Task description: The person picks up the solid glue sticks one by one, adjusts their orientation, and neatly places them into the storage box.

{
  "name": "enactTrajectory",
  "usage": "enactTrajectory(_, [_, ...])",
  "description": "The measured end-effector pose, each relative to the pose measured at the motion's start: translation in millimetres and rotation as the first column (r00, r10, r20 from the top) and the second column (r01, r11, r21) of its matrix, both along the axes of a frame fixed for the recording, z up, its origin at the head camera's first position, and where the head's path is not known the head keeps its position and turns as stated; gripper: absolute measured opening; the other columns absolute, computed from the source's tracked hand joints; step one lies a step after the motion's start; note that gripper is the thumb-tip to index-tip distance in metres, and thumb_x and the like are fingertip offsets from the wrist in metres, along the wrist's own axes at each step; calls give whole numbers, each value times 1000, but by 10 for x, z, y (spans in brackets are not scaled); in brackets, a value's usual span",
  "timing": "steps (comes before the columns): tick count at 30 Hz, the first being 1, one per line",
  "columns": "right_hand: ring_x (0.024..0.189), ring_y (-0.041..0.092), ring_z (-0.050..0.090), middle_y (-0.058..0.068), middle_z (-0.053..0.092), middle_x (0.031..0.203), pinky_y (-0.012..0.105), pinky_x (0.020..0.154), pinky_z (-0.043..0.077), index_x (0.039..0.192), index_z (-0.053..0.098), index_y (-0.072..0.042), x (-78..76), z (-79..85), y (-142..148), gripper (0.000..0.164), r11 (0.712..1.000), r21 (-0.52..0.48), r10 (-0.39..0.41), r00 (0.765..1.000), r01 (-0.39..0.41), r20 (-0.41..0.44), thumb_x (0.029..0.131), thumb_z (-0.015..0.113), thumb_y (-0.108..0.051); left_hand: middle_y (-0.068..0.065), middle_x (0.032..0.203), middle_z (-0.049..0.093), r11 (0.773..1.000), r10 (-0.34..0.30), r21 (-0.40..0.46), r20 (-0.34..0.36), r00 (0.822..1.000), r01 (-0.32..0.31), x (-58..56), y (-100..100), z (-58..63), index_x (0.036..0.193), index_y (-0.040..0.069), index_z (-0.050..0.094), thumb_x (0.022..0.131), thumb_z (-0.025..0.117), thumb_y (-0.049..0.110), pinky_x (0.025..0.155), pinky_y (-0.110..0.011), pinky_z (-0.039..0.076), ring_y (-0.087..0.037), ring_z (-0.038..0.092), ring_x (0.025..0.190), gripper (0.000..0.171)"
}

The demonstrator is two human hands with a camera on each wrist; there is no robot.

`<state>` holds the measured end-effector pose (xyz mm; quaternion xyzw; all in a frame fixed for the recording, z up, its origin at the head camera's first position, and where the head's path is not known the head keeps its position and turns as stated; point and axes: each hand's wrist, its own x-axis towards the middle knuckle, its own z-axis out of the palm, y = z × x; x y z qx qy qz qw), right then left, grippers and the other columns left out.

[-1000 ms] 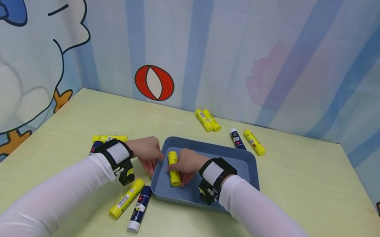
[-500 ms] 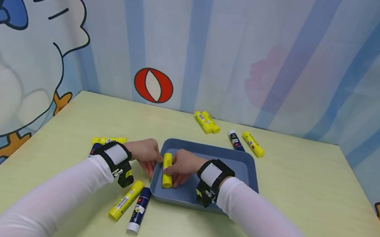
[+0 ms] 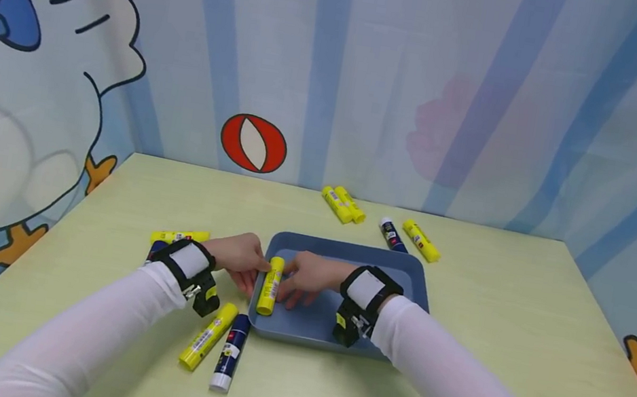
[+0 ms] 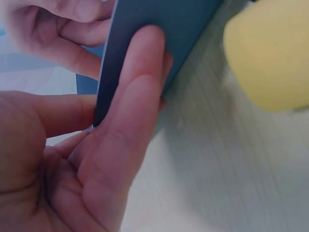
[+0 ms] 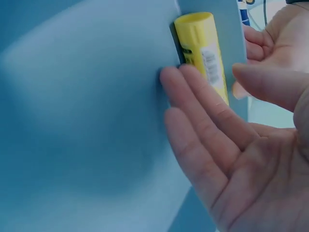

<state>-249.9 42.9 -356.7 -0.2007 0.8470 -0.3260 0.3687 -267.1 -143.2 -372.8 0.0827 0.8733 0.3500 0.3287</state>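
Observation:
A yellow glue stick (image 3: 270, 286) lies along the left wall inside the blue-grey tray (image 3: 348, 251). My right hand (image 3: 313, 276) is inside the tray just right of that stick. In the right wrist view its fingers (image 5: 203, 125) are extended beside the yellow stick, the thumb apart from them. With thumb and fingers, my left hand (image 3: 238, 256) pinches the tray's left wall; the left wrist view shows the thumb at the rim and the fingers (image 4: 140, 82) against the outer side. A yellow glue stick (image 3: 208, 336) and a navy one with a white cap (image 3: 230, 353) lie near the left forearm.
Behind the tray lie two yellow glue sticks side by side (image 3: 344, 204), a navy one (image 3: 393, 234) and another yellow one (image 3: 420, 240). Past the left wrist are a yellow stick (image 3: 179, 237) and a partly covered navy stick (image 3: 157, 247). A printed curtain backs the table.
The right hand has moved the yellow glue stick leftward to the tray's left wall and let go of it. The left hand keeps its hold on the tray.

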Motion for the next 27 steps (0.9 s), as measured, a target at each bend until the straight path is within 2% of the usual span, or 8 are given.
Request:
enactTrajectory(4, [92,19,69,15,62,126,34,79,55,142,42,6,-19,100,144,54,1000,10,7,1000,-7,-11,97,61,-17,-12,68,69,1000,9,9,-3,1000,-9,18,-15,9,97,-6,67,100,54,13,52,-23,53,-14,66,52,24])
enactTrajectory(6, [97,20,68,15,57,133,35,84,53,145,37,6,-29,170,265,58,1000,12,21,1000,-21,-15,98,59,-20,-12,68,69,1000,2,15,-5,1000,-2,25,-25,15,98,-7,67,100,53,13,52,-24,53,-14,66,52,24])
enactTrajectory(9, [104,21,65,12,58,131,38,89,50,146,37,2,-36,255,485,57,1000,1,28,1000,-28,-5,99,56,-25,-12,68,69,1000,9,22,-1,1000,-9,38,-33,19,97,-7,67,100,53,13,52,-24,53,-14,66,52,24])
enactTrajectory(13, [106,23,63,13,59,127,43,92,48,146,38,0,15,345,782,56,999,-34,16,999,-17,-35,100,55,-28,-12,67,68,1000,13,27,-1,1000,-13,41,-38,18,95,-6,67,100,53,12,51,-24,53,-14,66,52,24])
enactTrajectory(19, [113,30,58,18,57,130,51,95,44,145,38,1,174,373,1218,55,995,-97,-13,996,4,-90,101,53,-28,-11,66,68,1000,3,31,-4,1000,-3,62,-26,34,95,-7,67,100,53,12,53,-24,54,-15,66,53,24])
enactTrajectory(23, [117,32,55,19,54,133,49,94,45,144,39,2,333,338,1495,55,995,-104,-12,986,-6,-167,101,54,-28,-11,66,68,1000,7,24,-14,1000,-7,80,-4,46,95,-7,67,100,53,13,52,-24,53,-15,65,52,25])
enactTrajectory(27, [124,36,49,21,52,135,46,95,44,142,40,5,561,284,1707,54,994,-113,-16,971,-11,-237,101,54,-27,-10,66,68,1000,5,8,-23,1000,-5,73,-4,38,94,-6,68,100,53,13,53,-24,53,-15,66,53,25])
